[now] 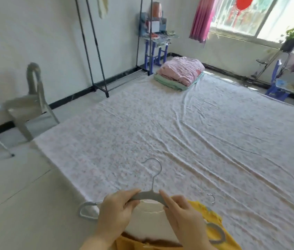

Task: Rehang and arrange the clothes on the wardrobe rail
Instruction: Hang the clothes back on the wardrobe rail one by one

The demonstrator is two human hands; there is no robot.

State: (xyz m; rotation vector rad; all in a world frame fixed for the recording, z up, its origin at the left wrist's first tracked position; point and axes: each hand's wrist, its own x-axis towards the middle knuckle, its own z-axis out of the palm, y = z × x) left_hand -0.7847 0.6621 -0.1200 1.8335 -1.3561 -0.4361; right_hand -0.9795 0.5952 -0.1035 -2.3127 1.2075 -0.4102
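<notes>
Early days on this one, I'd say: the rail frame, standing by the wall off the bed's far-left corner, is showing only 1 pale garment hanging up top. Nothing else is on it. Left to do: getting the yellow garment onto a hanger, carrying it over, hanging it, then spacing things along the rail.

Both hands are working at the bed's near edge. L hand is gripping the left shoulder of a grey hanger, thumb + fingers curled round it. R hand is pinching the right shoulder, index finger lying along the top. The hanger is being held up off the sheet, w/ its hook pointing toward the far edge. The yellow garment is lying right under it at the near edge, w/ a whitish cloth sitting on top.

Counts:
- Hangers: 3, prob. 1 in hand, 1 lying at the near-left corner, 1 resting on the yellow garment to the right. It's blurry there, so the small hook beyond it may be belonging to a 4th
- Garments: 1 on the rail, 1 yellow, plus the whitish cloth
- Folded bedding at the far edge: 2 pcs, pink quilt lying on a green one
- Chair: 1, standing off the left edge
</notes>
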